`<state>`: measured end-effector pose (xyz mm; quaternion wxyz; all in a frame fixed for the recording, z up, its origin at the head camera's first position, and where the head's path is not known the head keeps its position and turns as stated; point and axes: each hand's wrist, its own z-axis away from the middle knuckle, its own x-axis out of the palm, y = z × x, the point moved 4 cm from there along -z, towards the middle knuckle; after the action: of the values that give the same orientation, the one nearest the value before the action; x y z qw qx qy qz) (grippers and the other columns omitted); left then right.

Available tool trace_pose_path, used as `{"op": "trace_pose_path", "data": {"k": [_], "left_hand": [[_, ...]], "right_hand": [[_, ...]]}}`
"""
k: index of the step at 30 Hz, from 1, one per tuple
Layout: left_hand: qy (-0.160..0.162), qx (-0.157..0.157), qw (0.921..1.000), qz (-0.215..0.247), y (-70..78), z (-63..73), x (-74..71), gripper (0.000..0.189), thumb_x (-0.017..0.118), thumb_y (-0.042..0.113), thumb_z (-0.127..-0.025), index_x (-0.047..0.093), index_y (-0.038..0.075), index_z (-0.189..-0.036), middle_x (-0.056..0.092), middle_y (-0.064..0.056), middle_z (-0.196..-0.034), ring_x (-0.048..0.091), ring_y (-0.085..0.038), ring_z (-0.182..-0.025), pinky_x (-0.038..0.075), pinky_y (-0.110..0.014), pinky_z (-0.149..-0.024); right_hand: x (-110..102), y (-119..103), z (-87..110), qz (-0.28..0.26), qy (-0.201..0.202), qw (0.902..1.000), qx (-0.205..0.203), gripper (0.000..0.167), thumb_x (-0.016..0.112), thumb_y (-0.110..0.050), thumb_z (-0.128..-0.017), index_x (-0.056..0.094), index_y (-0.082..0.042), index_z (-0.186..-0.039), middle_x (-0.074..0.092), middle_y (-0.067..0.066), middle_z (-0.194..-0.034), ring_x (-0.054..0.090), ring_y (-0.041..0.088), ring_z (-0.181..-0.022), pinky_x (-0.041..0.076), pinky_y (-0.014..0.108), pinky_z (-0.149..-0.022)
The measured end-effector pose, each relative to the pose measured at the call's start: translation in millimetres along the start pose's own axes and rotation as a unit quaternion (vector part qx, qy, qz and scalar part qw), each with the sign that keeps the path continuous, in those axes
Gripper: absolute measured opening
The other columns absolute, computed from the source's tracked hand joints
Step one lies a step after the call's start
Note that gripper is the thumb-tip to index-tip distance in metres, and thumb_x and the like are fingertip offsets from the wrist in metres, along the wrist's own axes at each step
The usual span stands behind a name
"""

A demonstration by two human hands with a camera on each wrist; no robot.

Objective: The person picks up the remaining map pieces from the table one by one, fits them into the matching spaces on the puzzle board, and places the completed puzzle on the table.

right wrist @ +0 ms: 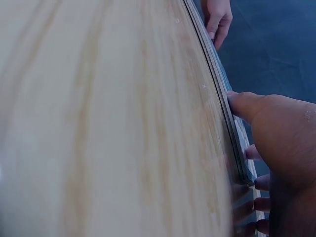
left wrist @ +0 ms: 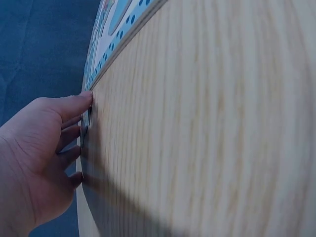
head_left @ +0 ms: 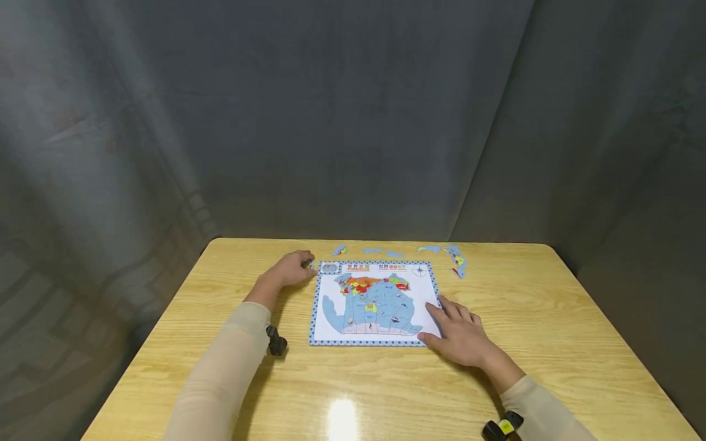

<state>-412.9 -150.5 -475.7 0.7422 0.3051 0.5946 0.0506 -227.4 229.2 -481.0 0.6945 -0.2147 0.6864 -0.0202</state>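
Puzzle board (head_left: 421,293) with a dotted blue border is shown lying flat on a wooden table (head_left: 551,318), its white ground partly covered by fitted map pieces (head_left: 358,306), mostly blue, with orange, red and green along the upper part. The board's right edge and lower right corner are touched by the right hand (head_left: 460,337), whose thumb and fingers are held apart and extended. The left hand (head_left: 291,269) is placed just beside the upper left corner, its fingers bent and lowered beside a small piece (head_left: 312,265); whether that piece is pinched cannot be told, since the contact is partly hidden in the left wrist view. Beyond the board's far edge, loose pieces (head_left: 458,260) are scattered in a row, those at the right lying close together. The table is backed by a dark curtain (head_left: 353,122).
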Motion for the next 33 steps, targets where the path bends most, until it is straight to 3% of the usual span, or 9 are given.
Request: {"op": "trace_pose_path", "data": {"k": [6,22,26,33], "left_hand": [[-0.007,-0.004,0.9996,0.027,1.6,5.3,-4.3,0.056,0.063,0.022,-0.097,0.044,0.002,-0.146,0.045,-0.019,-0.146,0.046,-0.037,-0.130,0.037,-0.050,-0.106],[0.025,-0.012,0.9986,0.046,2.5,8.3,-4.7,0.061,0.068,0.026,-0.094,0.046,0.000,-0.144,0.048,-0.020,-0.143,0.045,-0.037,-0.131,0.038,-0.048,-0.107],[0.036,0.006,0.9979,0.053,12.8,12.7,-3.3,0.058,0.068,0.026,-0.094,0.049,-0.001,-0.141,0.050,-0.019,-0.140,0.048,-0.036,-0.128,0.041,-0.048,-0.104],[0.029,0.069,0.9968,0.029,41.6,20.4,4.9,0.056,0.070,0.030,-0.092,0.055,-0.001,-0.137,0.050,-0.018,-0.140,0.048,-0.034,-0.127,0.041,-0.048,-0.104]], "right_hand": [[-2,-1,0.5,0.005,0.005,1.0000,0.002,0.078,0.053,-0.064,-0.092,0.044,-0.012,-0.148,0.027,0.023,-0.156,0.026,0.046,-0.137,0.022,0.070,-0.098],[-2,0,0.7,0.014,0.011,0.9998,-0.003,0.079,0.051,-0.065,-0.092,0.044,-0.011,-0.148,0.028,0.023,-0.155,0.028,0.046,-0.136,0.024,0.069,-0.097],[-2,-1,0.9,0.011,0.010,0.9999,-0.003,0.079,0.051,-0.065,-0.091,0.045,-0.011,-0.148,0.028,0.024,-0.155,0.028,0.047,-0.136,0.024,0.070,-0.096],[0,1,0.3,0.009,0.012,0.9999,-0.005,0.079,0.051,-0.065,-0.092,0.044,-0.011,-0.149,0.027,0.024,-0.156,0.027,0.047,-0.136,0.023,0.070,-0.097]]}}
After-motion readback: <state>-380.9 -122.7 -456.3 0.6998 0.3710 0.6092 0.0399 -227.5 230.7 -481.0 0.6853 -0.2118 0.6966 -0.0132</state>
